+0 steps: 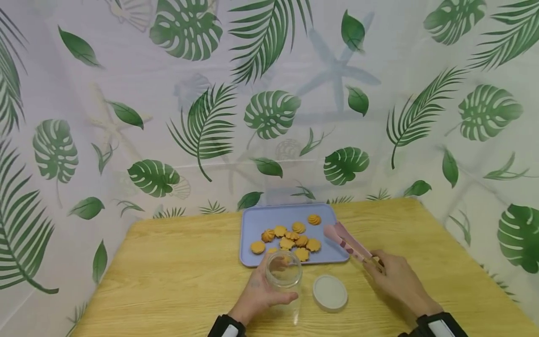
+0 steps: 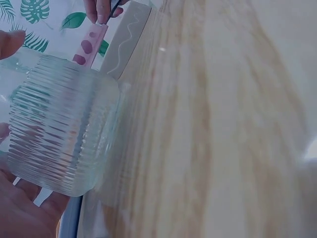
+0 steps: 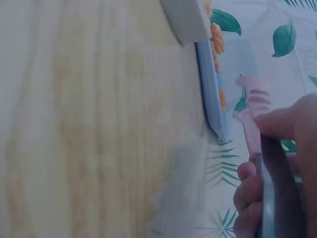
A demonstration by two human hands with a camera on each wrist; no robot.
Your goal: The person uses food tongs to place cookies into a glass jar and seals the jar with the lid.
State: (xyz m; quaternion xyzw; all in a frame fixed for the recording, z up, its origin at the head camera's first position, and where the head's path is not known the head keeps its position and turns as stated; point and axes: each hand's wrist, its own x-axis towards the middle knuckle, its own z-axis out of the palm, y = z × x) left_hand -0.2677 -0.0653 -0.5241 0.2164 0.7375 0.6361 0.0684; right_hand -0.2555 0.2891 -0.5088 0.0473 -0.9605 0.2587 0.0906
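My left hand grips a clear glass jar with its open mouth up, just in front of the tray. In the left wrist view the jar's ribbed wall shows, with fingers around it. My right hand holds pink tongs by their handles. The tips point at the tray's right side, spread apart and with nothing between them. A blue tray carries several golden cookies of round and flower shapes. On the table between the hands lies a round whitish lid.
The wood-grain table extends to both sides of the tray. Behind it hangs a white cloth printed with green leaves, close to the tray's back edge. The lid also shows near the tray in the right wrist view.
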